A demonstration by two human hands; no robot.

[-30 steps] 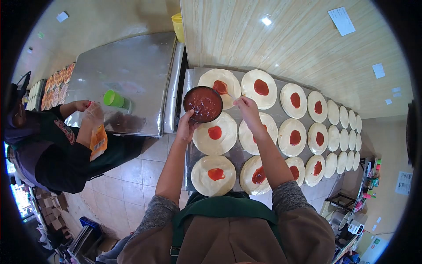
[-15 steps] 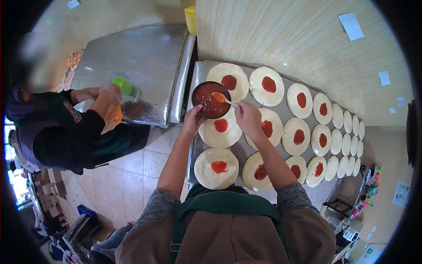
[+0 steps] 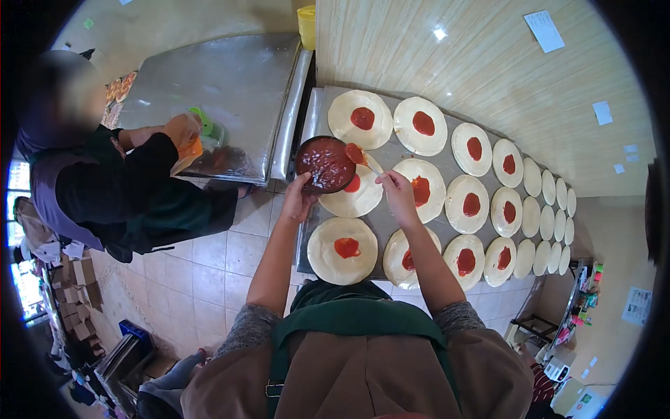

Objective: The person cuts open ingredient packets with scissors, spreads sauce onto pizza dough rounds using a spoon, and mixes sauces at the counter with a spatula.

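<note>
Green apron (image 3: 359, 334) cloth crosses our front, closest to us, over a brown garment. Just past it, on the metal table (image 3: 380, 223), lies a round of dough (image 3: 342, 269) with a red patch off its middle. Further in, our left hand (image 3: 299, 201) has its grip closed on the lower left side of a dark bowl (image 3: 298, 166), thumb by the rim. Thick red sauce (image 3: 325, 166) covers the bowl's inside. We hold it up above the table, so that it hides part of the middle-row dough (image 3: 352, 201) below. Our right hand (image 3: 398, 190) pinches a spoon (image 3: 372, 165) by the handle, its grip drawn tight; the sauce-laden end is at the bowl's right rim, and we cannot tell whether they touch. Off to our right, three rows of rounds run away along the table, the nearer ones sauced, the farthest plain. Beyond our left hand, a co-worker holds an orange packet (image 3: 188, 155) near a green cup (image 3: 203, 121) at a second metal table (image 3: 223, 77). Past that stands a yellow container (image 3: 307, 26), beside a wood-patterned wall (image 3: 433, 56).
</note>
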